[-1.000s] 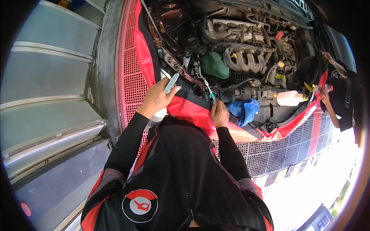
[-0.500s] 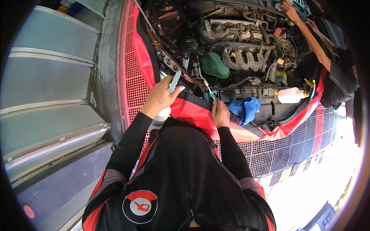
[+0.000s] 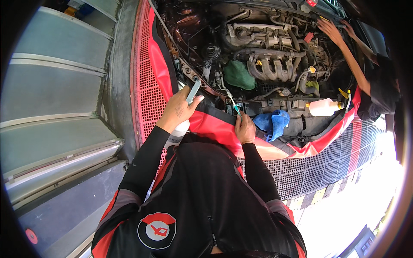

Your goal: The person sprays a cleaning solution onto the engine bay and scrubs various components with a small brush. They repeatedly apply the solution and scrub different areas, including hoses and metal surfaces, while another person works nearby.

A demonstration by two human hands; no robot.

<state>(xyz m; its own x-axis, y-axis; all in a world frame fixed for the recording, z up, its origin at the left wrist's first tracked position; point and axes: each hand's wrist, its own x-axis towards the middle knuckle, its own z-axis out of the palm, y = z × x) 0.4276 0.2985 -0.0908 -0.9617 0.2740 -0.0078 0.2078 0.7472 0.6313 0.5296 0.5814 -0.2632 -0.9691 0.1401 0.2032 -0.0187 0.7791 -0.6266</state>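
My left hand is wrapped round a white spray bottle, thumb beside its grey trigger head. The bottle is upright at the front left corner of the engine bay. My right hand pinches a slim teal-handled tool, shaped like a toothbrush. It points away from me, over the front edge of the bay; its far end blends with the parts behind. Right of this hand lies a crumpled blue cloth. Under both hands a red and black cover drapes the car's front edge.
The engine fills the bay beyond my hands, with a green cloth beside it. A spray bottle of pink liquid lies at the right. A co-worker's hand reaches in at the far right. Glazed panels stand at left.
The co-worker's hand has come down and right from the far edge, where a red-capped bottle now shows. My hands keep nearly the same place and grip; the spray bottle has shifted slightly.
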